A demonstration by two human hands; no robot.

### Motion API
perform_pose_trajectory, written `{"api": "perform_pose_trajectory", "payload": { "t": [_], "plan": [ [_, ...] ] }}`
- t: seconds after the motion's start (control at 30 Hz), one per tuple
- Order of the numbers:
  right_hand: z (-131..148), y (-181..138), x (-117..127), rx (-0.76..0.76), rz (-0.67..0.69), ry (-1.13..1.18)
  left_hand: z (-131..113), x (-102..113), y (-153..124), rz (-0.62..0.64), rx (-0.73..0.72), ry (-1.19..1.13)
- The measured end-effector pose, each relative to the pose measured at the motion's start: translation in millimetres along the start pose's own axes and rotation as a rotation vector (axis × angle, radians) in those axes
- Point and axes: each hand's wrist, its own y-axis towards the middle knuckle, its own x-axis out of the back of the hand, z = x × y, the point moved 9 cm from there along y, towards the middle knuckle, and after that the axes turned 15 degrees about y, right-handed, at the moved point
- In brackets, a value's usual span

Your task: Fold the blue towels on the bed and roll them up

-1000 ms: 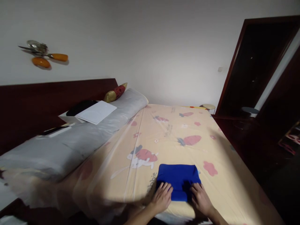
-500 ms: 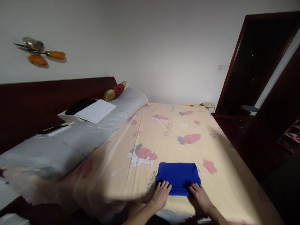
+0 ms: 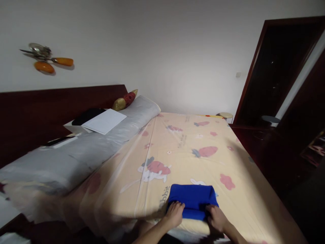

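Observation:
A folded blue cloth (image 3: pixel 192 196) lies at the near edge of the bed, on a cream sheet (image 3: pixel 182 169) printed with rabbits and carrots. My left hand (image 3: pixel 175 214) has its fingers curled over the cloth's near left corner. At the near right corner, my right hand (image 3: pixel 216 217) grips the fabric with bent fingers. The thumbs are mostly hidden. Beyond the cloth's far edge, a printed white rabbit (image 3: pixel 197 182) shows on the sheet.
A long grey bolster (image 3: pixel 101 149) runs along the dark headboard (image 3: pixel 63 101) on the left. A white flat board (image 3: pixel 105 121) and a red-and-gold cushion (image 3: pixel 125 101) rest there. Two stools, one cream (image 3: pixel 225 115) and one dark (image 3: pixel 270 119), stand near the doorway.
Both hands have drawn the blue cloth slightly toward me, uncovering a rabbit print behind it. My fingers, flatter before, are now curled into the fabric.

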Motion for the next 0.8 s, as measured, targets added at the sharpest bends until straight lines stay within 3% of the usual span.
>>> {"api": "perform_pose_trajectory", "payload": {
  "t": [0.17, 0.3, 0.4, 0.57, 0.67, 0.8],
  "plan": [
    [16, -3, 1, 0.047, 0.020, 0.013, -8, 11, -5, -0.036, -0.030, -0.013],
    [36, -8, -2, 0.171, 0.115, 0.130, -28, 31, -12, -0.120, -0.204, -0.098],
    [30, -8, -3, 0.138, 0.103, 0.155, -34, 33, -11, -0.120, -0.281, -0.134],
    [-19, 0, 10, -0.097, -0.112, 0.024, 7, 28, -5, -0.227, -0.158, -0.037],
    [-40, 1, 14, -0.199, -0.170, -0.056, 34, 27, -7, -0.308, -0.081, 0.047],
    [-32, 2, 15, -0.178, -0.169, -0.058, 35, 33, -11, -0.392, -0.072, 0.121]
  ]
}}
